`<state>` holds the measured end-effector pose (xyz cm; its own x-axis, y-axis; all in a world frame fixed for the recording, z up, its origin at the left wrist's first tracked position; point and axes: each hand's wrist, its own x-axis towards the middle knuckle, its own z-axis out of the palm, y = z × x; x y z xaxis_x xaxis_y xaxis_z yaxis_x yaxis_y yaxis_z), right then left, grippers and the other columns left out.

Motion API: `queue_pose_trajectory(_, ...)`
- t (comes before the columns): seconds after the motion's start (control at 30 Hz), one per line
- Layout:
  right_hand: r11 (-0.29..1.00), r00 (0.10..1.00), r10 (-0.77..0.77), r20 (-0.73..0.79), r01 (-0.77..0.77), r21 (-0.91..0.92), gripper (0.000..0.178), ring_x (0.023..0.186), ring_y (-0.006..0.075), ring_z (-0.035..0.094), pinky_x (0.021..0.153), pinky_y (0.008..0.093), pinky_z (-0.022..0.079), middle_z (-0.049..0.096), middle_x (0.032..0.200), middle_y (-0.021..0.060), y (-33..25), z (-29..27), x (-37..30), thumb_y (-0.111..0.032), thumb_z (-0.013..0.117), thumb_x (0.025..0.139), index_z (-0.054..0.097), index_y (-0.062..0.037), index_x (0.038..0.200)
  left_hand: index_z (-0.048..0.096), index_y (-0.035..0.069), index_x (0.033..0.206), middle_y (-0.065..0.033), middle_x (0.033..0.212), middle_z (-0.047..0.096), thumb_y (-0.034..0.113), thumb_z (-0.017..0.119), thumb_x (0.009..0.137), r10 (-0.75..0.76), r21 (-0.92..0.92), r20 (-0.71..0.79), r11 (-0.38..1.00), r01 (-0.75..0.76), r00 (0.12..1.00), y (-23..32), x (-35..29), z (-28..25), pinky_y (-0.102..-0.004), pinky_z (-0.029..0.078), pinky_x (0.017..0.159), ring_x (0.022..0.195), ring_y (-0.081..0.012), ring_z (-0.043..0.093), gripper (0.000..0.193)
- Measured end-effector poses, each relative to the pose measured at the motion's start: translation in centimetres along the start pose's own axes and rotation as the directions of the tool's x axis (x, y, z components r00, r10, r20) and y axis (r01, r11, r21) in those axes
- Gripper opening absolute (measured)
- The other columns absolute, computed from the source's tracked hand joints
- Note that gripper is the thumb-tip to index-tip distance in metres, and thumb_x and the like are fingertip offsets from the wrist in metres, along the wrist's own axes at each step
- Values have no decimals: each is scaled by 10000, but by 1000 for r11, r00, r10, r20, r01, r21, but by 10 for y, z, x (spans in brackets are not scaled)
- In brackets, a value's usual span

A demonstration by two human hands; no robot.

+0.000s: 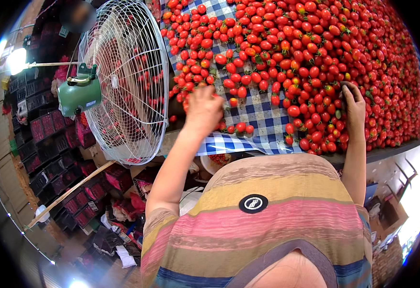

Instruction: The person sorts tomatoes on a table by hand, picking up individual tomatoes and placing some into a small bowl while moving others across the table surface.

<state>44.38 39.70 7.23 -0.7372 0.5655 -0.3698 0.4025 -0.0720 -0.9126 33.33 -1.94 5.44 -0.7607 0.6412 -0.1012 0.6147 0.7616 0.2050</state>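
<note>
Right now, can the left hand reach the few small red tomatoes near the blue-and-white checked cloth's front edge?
Likely yes: those small red tomatoes lie just right of the left hand, and nothing visible blocks the way.

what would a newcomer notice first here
Probably the small red tomatoes heaped across the upper right on a blue-and-white checked cloth. The big caged fan with a green motor, upper left, comes next. The left hand, near centre, is among scattered tomatoes, the right hand at the dense heap.
</note>
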Motion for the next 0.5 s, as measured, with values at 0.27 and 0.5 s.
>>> queue_pose_trajectory(0.27, 546, 750, -461, 475, 661, -514, 218, 811, 232, 692, 721, 360, 549, 721, 979, 88, -38, 94, -6, -164, 669, 938, 667, -54, 1126, 672, 102, 1055, -140, 1083, 633, 159, 732, 807, -10, -48, -240, 999, -1, 971, 48, 135, -9, -454, 549, 816, 1034, -327, 635, 262)
queue_pose_trajectory(0.5, 308, 621, -169, 765, 771, -558, 196, 747, 305, 708, 669, 441, 562, 672, 749, 168, 1, 126, 1, -249, 675, 893, 682, -54, 897, 627, 86, 1078, -149, 964, 633, 190, 668, 885, -179, -165, -15, 971, 174, 984, 7, 114, 12, -493, 541, 779, 940, -369, 654, 223)
